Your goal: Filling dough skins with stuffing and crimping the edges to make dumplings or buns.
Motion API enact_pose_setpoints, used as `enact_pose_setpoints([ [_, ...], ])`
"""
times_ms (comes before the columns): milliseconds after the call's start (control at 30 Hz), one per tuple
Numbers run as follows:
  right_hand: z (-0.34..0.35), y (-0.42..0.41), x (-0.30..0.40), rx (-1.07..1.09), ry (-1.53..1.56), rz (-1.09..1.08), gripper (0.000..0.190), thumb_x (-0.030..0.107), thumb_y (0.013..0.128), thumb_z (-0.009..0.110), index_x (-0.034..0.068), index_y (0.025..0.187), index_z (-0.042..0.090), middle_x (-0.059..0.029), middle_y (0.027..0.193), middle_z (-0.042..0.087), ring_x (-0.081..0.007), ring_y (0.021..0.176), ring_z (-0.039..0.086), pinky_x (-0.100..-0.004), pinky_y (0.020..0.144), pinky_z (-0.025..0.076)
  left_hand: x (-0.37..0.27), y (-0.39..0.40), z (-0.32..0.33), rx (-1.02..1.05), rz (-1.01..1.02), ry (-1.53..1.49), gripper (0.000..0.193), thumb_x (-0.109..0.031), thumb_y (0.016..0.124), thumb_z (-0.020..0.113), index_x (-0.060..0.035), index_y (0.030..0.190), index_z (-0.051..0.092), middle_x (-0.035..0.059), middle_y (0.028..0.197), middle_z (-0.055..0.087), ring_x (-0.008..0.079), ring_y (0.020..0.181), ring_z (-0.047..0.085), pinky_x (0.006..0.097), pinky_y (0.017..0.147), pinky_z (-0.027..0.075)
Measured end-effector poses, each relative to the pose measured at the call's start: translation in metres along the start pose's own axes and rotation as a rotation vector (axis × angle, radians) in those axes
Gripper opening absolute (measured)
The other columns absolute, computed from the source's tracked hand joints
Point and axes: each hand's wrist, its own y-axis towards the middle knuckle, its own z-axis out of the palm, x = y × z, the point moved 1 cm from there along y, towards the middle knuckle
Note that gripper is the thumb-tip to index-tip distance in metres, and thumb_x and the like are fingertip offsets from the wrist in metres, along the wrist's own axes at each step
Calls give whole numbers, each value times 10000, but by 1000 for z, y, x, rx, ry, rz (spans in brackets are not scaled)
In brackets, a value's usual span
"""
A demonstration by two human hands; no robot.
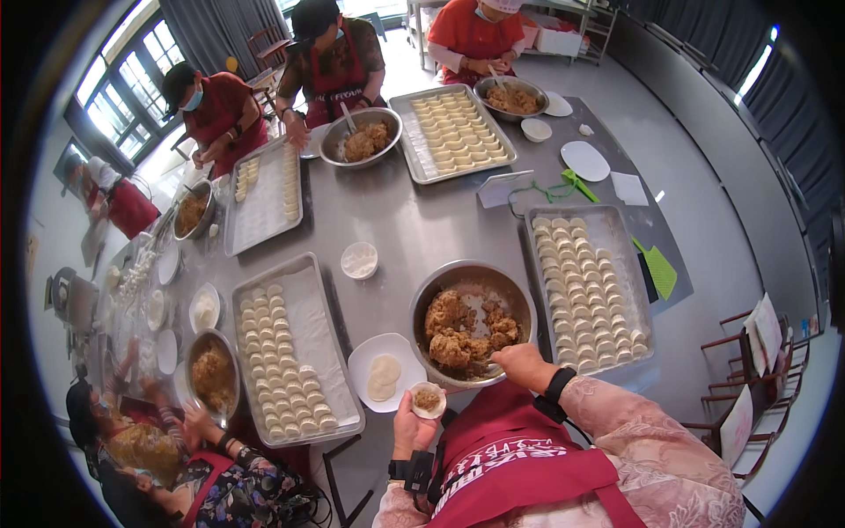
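Observation:
On my left hand (pixel 413 426) lies a round dumpling wrapper (pixel 429 400) with minced filling at its centre. My right hand (pixel 521 367) grips a thin utensil at the near right rim of a large steel bowl (pixel 422 290); the utensil's far end is hidden or too small to make out. Clumps of brown minced filling (pixel 450 346) rest in that bowl. Just left of it, a white plate (pixel 362 364) holds a few flat wrappers (pixel 383 377). To the right stands a metal tray (pixel 620 231) with rows of folded dumplings (pixel 574 290).
Another dumpling tray (pixel 310 277) is left of the plate, near a small bowl of white powder (pixel 360 260). Several co-workers stand around the steel table (pixel 396 211) with more filling bowls and trays. A green scraper (pixel 659 272) lies beyond the right tray; chairs (pixel 733 389) stand at right.

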Motion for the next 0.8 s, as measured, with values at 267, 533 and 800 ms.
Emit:
enact_pose_setpoints([
  [267, 10, 0, 7, 71, 33, -41, 125, 126, 748, 503, 104, 797, 616, -106, 765, 623, -278, 754, 622, -389, 632, 489, 4, -2, -17, 3, -4, -16, 451, -337, 940, 301, 26, 1188, 405, 209, 1171, 492, 381, 1098, 466, 476, 923, 393],
  [533, 9, -19, -6, 32, 389, 120, 213, 156, 801, 523, 125, 966, 653, -130, 836, 639, -306, 807, 610, -382, 719, 469, 14, 8, -30, -9, -32, -6, 443, -336, 940, 300, 14, 1188, 409, 208, 1172, 495, 376, 1097, 469, 476, 936, 382],
  [800, 26, -19, -20, -57, 599, 202, 210, 149, 790, 521, 154, 948, 659, -120, 839, 639, -310, 798, 606, -388, 700, 467, 20, 16, -36, -30, -48, 13, 445, -341, 941, 293, 12, 1184, 412, 202, 1173, 498, 367, 1098, 472, 472, 939, 382],
])
